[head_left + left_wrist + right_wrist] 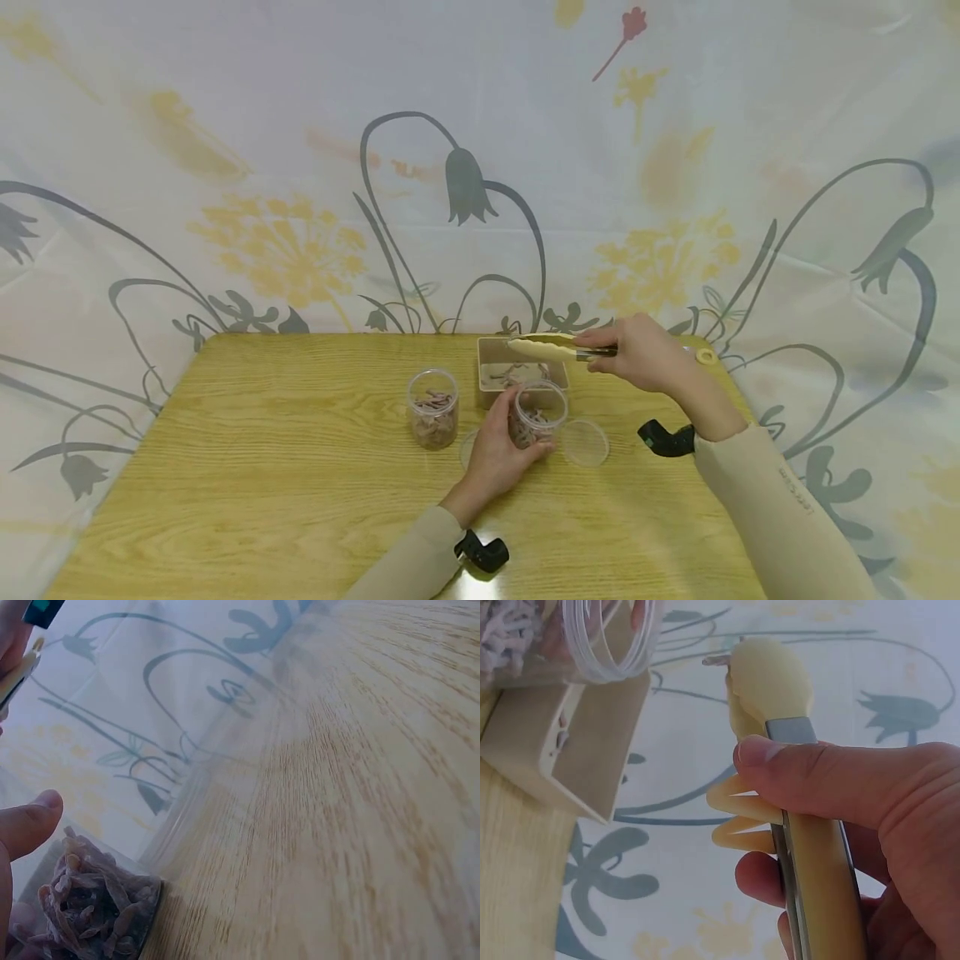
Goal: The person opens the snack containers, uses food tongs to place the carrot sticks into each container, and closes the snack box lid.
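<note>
My left hand (491, 457) grips a clear open jar (542, 407) from its left side. Pale, brownish dried strips (97, 907) fill the lower part of that jar. My right hand (647, 354) holds a pair of tongs (772, 682) with cream tips and metal arms, pointing left above the back of a beige box (491, 354). A small strip (716, 660) sticks out between the tong tips in the right wrist view. The box stands just behind the held jar, with several strips on its bottom.
Left of the box stands a second clear jar (433, 421) with similar strips. A round clear lid (585, 443) lies right of the held jar; another lid (467, 448) is partly hidden by my left hand. A yellow ring (705, 357) sits at the table's back right.
</note>
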Motion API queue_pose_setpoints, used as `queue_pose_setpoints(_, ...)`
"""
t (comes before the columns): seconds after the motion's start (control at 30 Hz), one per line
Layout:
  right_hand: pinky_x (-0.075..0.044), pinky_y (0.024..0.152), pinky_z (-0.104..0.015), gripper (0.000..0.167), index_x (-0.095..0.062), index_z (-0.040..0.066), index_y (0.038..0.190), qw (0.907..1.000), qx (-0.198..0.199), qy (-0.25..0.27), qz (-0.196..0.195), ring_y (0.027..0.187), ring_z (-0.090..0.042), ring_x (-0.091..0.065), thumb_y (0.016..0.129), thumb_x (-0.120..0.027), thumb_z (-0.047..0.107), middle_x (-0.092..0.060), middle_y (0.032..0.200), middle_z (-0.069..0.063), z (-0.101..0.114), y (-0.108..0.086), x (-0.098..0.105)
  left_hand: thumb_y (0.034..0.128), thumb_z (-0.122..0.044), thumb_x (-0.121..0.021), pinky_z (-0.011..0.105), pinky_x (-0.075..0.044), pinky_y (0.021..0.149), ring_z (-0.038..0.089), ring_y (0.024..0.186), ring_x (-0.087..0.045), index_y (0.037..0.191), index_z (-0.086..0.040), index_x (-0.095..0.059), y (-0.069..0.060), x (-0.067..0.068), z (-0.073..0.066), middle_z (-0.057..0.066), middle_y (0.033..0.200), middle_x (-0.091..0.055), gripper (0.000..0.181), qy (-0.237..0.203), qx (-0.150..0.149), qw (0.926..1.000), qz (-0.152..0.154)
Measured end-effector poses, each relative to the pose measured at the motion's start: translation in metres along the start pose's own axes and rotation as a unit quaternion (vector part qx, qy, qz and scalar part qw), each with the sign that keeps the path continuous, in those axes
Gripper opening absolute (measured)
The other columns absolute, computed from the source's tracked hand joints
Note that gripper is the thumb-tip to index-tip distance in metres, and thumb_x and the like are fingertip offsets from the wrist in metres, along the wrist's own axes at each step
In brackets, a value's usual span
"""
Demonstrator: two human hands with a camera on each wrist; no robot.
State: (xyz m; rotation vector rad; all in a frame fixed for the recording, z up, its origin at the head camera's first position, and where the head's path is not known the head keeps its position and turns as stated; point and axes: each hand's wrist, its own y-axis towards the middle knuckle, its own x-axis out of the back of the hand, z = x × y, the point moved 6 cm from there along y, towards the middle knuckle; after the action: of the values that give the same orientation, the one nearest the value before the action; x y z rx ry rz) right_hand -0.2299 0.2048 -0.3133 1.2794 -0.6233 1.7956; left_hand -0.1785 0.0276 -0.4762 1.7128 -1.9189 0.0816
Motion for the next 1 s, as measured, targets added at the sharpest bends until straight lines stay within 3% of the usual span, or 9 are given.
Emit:
queue_pose_setpoints(0.3,-0.039,0.049,-0.025,0.038,-0.075,0.011,0.119,0.9986,0.033,-0.001,-0.042,0.055,-0.003,-0.040,0.082,-0.081,0.011,-0.072,0.115,-0.009,0.005,-0.039,-0.007,0.0757,-0.033,-0.089,0.050,-0.045,0.101,0.029,0.125,-0.053,0.149,-0.017,-0.037,0.001,0.001,0.001,0.010,0.141,-0.050,0.091,-0.001,-0.006,0.9999,-0.012)
queue_pose_setpoints(0.53,-0.039,0.049,-0.024,0.039,-0.074,0.009,0.119,0.9975,0.013,0.039,-0.057,0.056,-0.003,-0.040,0.081,-0.082,0.012,-0.072,0.091,0.000,0.000,-0.066,-0.026,0.0759,-0.030,-0.089,0.048,-0.045,0.101,0.027,0.124,-0.054,0.149,-0.012,-0.038,-0.001,0.002,-0.002,0.011,0.140,-0.051,0.091,-0.006,0.001,1.0000,-0.004)
queue_pose_setpoints(0.77,-0.047,0.051,-0.022,0.039,-0.075,0.006,0.116,0.9921,0.015,0.083,-0.093,0.065,-0.003,-0.057,0.077,-0.084,0.006,-0.073,0.109,-0.014,-0.004,-0.081,-0.041,0.0756,-0.029,-0.089,0.047,-0.044,0.103,0.026,0.126,-0.052,0.151,-0.014,-0.036,0.000,0.000,0.000,0.010,0.142,-0.050,0.093,0.005,0.002,1.0000,-0.003)
queue_pose_setpoints(1.0,-0.055,0.062,-0.023,0.040,-0.074,0.005,0.117,0.9914,-0.016,0.090,-0.093,0.086,-0.022,-0.072,0.078,-0.083,0.004,-0.071,0.114,-0.015,-0.003,-0.085,-0.049,0.0756,-0.030,-0.089,0.048,-0.043,0.103,0.027,0.127,-0.051,0.151,-0.018,-0.035,-0.001,0.000,0.001,0.010,0.142,-0.050,0.094,0.001,0.005,1.0000,-0.004)
